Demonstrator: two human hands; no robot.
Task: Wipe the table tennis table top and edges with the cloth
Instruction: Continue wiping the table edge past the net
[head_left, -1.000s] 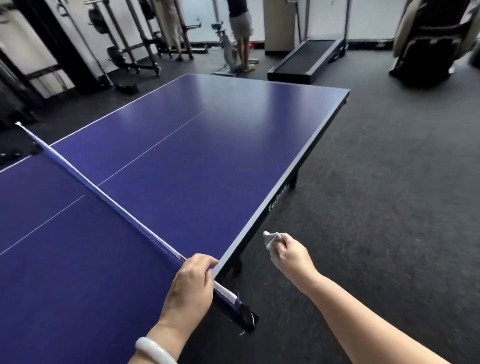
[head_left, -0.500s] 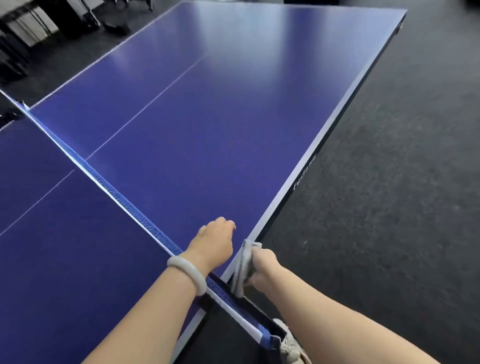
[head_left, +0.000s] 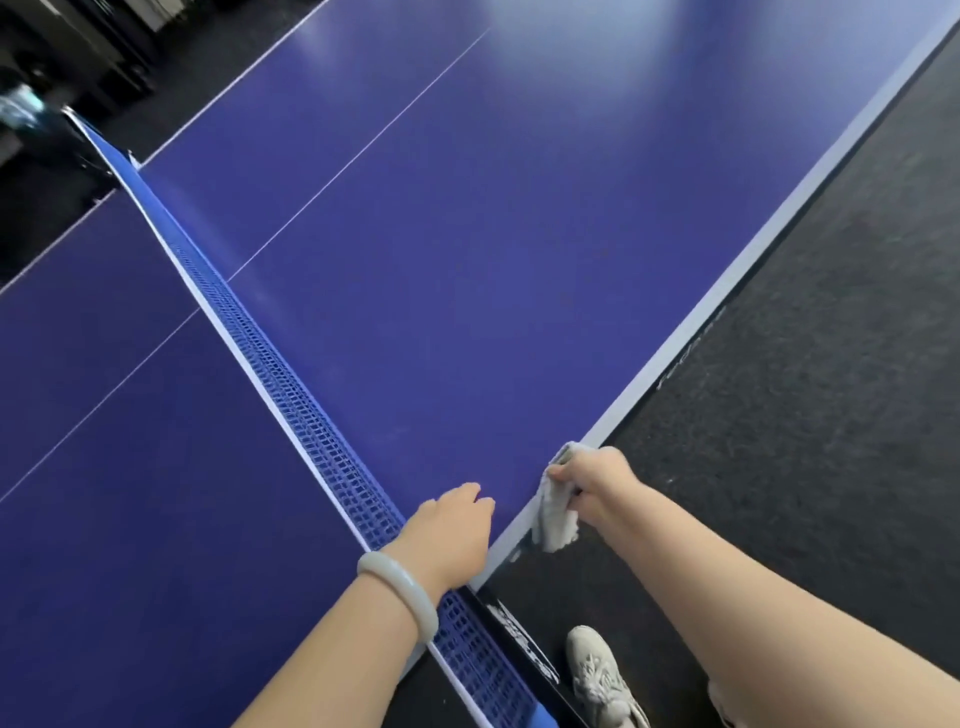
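Note:
The blue table tennis table (head_left: 493, 249) fills most of the view, its pale side edge (head_left: 727, 291) running from lower centre to upper right. My right hand (head_left: 592, 480) grips a crumpled grey-white cloth (head_left: 556, 514) and holds it against that side edge, just beyond the net. My left hand (head_left: 452, 525), with a pale bangle on the wrist, rests on the table top beside the net, fingers loosely bent and holding nothing.
The blue net (head_left: 291, 395) crosses the table from upper left to the bottom, ending at a black clamp (head_left: 524, 639) over the edge. Dark carpet (head_left: 805, 441) lies to the right. A light shoe (head_left: 597, 670) stands by the clamp.
My right hand has brought the cloth from the air onto the table's side edge and slid it a little farther from the net. My left hand left the net top for the table surface. The view tilted down.

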